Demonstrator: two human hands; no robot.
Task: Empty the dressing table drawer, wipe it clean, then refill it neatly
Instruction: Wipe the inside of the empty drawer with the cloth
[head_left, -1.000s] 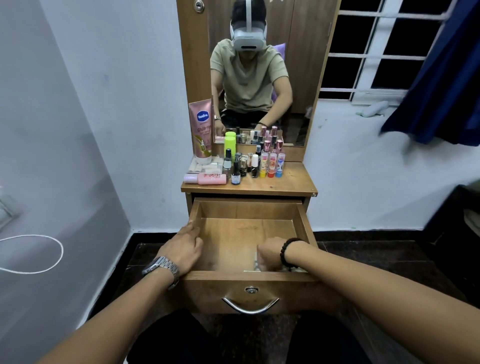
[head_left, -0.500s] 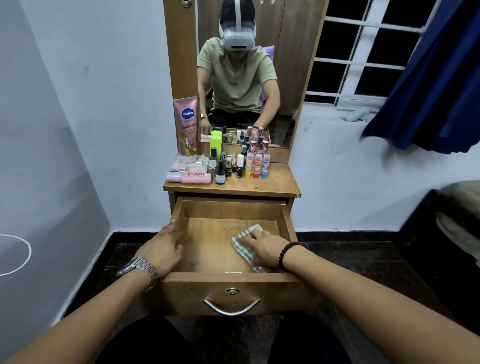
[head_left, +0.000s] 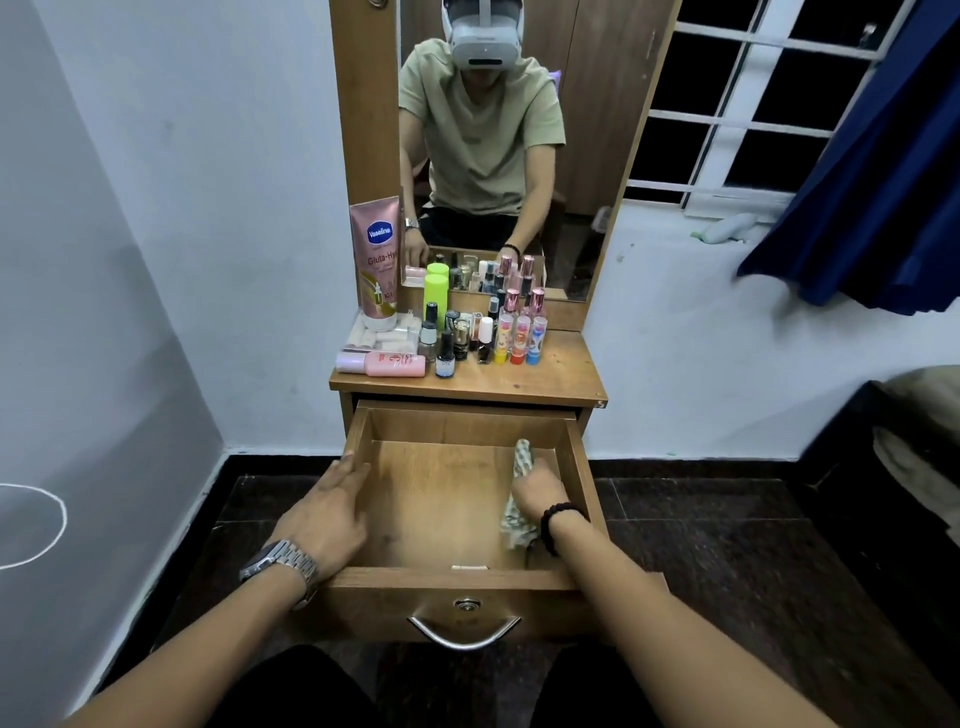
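Note:
The wooden drawer (head_left: 447, 578) of the dressing table is pulled out and its floor is bare. My right hand (head_left: 540, 491) is inside it at the right side, gripping a bunched checked cloth (head_left: 521, 458) against the drawer floor close to the right wall. More of the cloth trails out below my wrist. My left hand (head_left: 327, 514) rests on the drawer's left wall, fingers stretched along the rim. On the table top (head_left: 563, 375) stand a pink Vaseline tube (head_left: 376, 260), a green bottle (head_left: 435, 299) and several small bottles (head_left: 485, 335).
A pink bottle (head_left: 392, 364) lies at the top's left front edge. The mirror (head_left: 498, 156) rises behind the bottles. A metal handle (head_left: 462, 635) sticks out of the drawer front above my knees. A blue curtain (head_left: 872, 182) hangs at the right and a white wall is close on the left.
My right hand has moved the cloth from the drawer's front right corner towards the back along the right side. My left hand stays on the left rim. The view has shifted.

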